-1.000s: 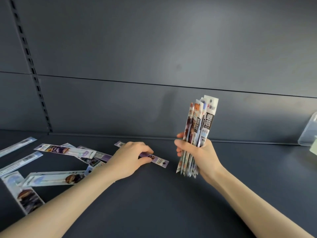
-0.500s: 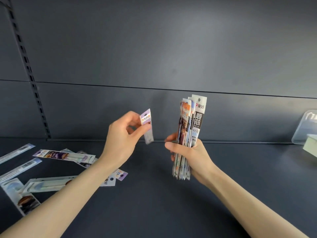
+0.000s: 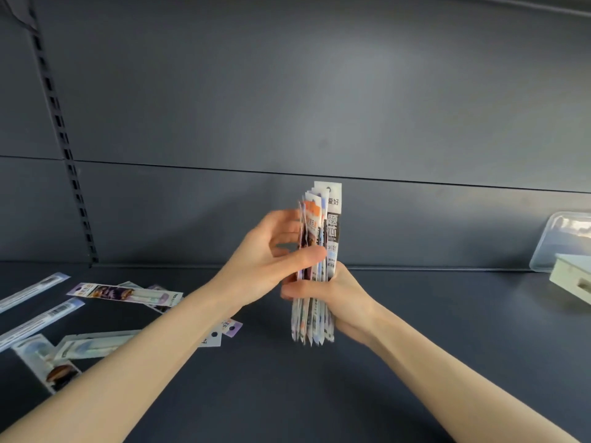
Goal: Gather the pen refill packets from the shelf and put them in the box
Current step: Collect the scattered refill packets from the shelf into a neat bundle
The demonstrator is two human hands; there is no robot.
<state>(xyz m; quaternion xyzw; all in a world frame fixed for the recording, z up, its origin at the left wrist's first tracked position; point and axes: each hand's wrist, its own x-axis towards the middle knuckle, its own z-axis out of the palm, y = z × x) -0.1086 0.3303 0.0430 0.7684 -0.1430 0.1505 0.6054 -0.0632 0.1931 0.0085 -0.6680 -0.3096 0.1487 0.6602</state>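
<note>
My right hand (image 3: pixel 343 302) grips an upright bundle of pen refill packets (image 3: pixel 321 238) above the dark shelf (image 3: pixel 415 362), at the middle of the view. My left hand (image 3: pixel 271 254) presses against the bundle's left side, thumb across the front, with the purple packet it brought over now against the stack. Several loose refill packets (image 3: pixel 124 294) lie flat on the shelf at the left, some under my left forearm. A pale box (image 3: pixel 572 281) shows at the right edge, only partly in view.
A clear plastic lid or tray (image 3: pixel 563 238) leans against the back panel at the far right, behind the box. A slotted upright rail (image 3: pixel 60 135) runs down the back wall at the left. The shelf's back panel stands close behind my hands.
My left hand picked a purple packet off the shelf, lifted it, and brought it right onto the bundle. The bundle in my right hand stayed upright.
</note>
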